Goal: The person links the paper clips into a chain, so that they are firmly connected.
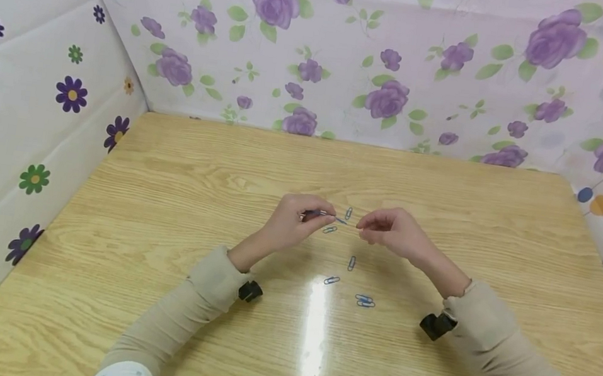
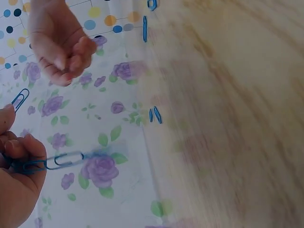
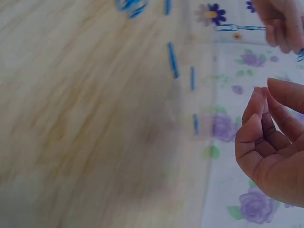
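My left hand (image 1: 297, 219) grips a short chain of linked blue paper clips (image 2: 45, 164). Part of the chain hangs from the curled fingers in the left wrist view. Between thumb and finger, the same hand pinches one blue paper clip (image 2: 21, 99), which sticks out toward my right hand (image 1: 401, 234). The right hand's fingers are loosely bent, the thumb near the fingertips. No clip shows in it in the right wrist view (image 3: 273, 137). Two loose paper clips, one upright (image 1: 348, 213) and one slanted (image 1: 329, 230), lie on the table by the hands.
Nearer to me on the wooden table (image 1: 190, 211) lie more blue paper clips: one (image 1: 351, 263) below the hands, another (image 1: 332, 280) lower left, and a close group (image 1: 365, 301) lower right. Flowered cloth (image 1: 212, 43) hangs behind the table. Dark wrist cameras sit on both sleeves.
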A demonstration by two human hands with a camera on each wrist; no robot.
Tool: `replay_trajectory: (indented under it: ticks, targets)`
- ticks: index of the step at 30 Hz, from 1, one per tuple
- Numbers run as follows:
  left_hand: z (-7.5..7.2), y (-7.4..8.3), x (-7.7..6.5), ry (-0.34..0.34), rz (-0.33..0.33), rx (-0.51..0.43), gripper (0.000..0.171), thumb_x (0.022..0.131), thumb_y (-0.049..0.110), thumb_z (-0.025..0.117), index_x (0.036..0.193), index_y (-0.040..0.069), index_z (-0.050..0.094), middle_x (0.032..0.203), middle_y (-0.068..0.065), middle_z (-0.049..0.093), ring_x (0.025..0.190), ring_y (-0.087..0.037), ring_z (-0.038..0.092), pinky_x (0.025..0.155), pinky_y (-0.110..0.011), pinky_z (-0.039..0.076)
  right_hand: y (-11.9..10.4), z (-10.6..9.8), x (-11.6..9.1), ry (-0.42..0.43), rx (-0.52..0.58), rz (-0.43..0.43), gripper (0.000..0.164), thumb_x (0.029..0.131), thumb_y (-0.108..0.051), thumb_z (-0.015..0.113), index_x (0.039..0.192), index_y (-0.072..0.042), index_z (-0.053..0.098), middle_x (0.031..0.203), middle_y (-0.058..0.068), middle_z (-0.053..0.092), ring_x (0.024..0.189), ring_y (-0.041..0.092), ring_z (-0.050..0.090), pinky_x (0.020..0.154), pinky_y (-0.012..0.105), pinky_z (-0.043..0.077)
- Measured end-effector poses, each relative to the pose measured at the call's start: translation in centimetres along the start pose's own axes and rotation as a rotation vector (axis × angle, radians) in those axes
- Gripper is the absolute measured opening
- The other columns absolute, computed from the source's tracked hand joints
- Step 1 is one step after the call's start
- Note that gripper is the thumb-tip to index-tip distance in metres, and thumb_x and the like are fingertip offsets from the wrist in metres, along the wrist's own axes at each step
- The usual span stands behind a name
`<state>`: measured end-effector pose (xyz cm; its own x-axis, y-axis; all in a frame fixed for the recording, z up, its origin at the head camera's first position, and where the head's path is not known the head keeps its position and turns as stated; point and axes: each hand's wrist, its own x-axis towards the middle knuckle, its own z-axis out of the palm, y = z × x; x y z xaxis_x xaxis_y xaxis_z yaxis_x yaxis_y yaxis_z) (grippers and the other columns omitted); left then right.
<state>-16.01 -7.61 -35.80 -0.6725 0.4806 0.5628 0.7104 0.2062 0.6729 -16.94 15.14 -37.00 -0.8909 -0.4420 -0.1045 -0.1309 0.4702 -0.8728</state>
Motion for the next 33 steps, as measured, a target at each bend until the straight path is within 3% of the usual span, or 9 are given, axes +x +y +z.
replay_trajectory:
  ticks: [4,14,20,25,29,33]
  targets:
    - [-0.7,1.7,0.6,0.000,-0.016,-0.032,0.003,0.078,-0.010,0.064,0.081,-0.011,0.064,0.076,-0.018,0.064,0.054,-0.014,0.046,0.052,-0.021,0.039,1.2,-0.4,0.5,-0.068,-0.135,-0.058,0.017,0.081,0.000,0.063,0.097,0.002,0.068,0.088,0.011,0.065,0.076,0.017,0.055,0.068,0.030,0.045]
    - [-1.0,1.0,1.0,-0.035,-0.131,-0.128,0.005,0.083,-0.006,0.060,0.085,-0.009,0.064,0.080,-0.018,0.064,0.066,-0.015,0.056,0.060,-0.030,0.050,2.8,0.1,1.7,-0.177,-0.355,-0.247,0.018,0.072,-0.004,0.073,0.090,-0.007,0.072,0.086,0.000,0.065,0.080,0.015,0.056,0.073,0.031,0.046]
    - [-0.3,-1.1,0.5,-0.060,-0.211,-0.187,0.005,0.085,-0.003,0.059,0.086,-0.006,0.063,0.081,-0.012,0.063,0.069,-0.012,0.056,0.064,-0.026,0.050,3.1,0.8,1.8,-0.197,-0.383,-0.241,0.015,0.071,-0.005,0.073,0.085,-0.011,0.073,0.082,-0.004,0.063,0.079,0.013,0.053,0.073,0.031,0.042]
    - [-0.5,0.8,0.0,-0.104,-0.261,-0.217,0.005,0.084,-0.007,0.056,0.086,-0.010,0.059,0.080,-0.018,0.060,0.072,-0.020,0.058,0.070,-0.027,0.051,3.6,1.8,1.3,-0.214,-0.382,-0.268,0.013,0.070,-0.004,0.074,0.080,-0.011,0.071,0.078,-0.005,0.061,0.076,0.011,0.053,0.071,0.028,0.044]
    - [-0.5,1.2,-0.4,-0.131,-0.287,-0.236,0.007,0.086,-0.008,0.053,0.087,-0.013,0.057,0.080,-0.022,0.059,0.074,-0.033,0.059,0.069,-0.026,0.051,3.7,2.3,1.0,-0.238,-0.394,-0.253,0.010,0.071,-0.004,0.074,0.075,-0.011,0.069,0.077,-0.005,0.058,0.075,0.010,0.051,0.071,0.026,0.043]
    - [-0.6,1.1,-0.3,-0.131,-0.293,-0.256,0.006,0.087,-0.008,0.052,0.087,-0.011,0.057,0.081,-0.022,0.058,0.075,-0.038,0.058,0.069,-0.025,0.050,3.4,2.3,1.0,-0.238,-0.432,-0.250,0.010,0.072,-0.004,0.073,0.072,-0.011,0.066,0.076,-0.005,0.056,0.075,0.010,0.048,0.072,0.027,0.041]
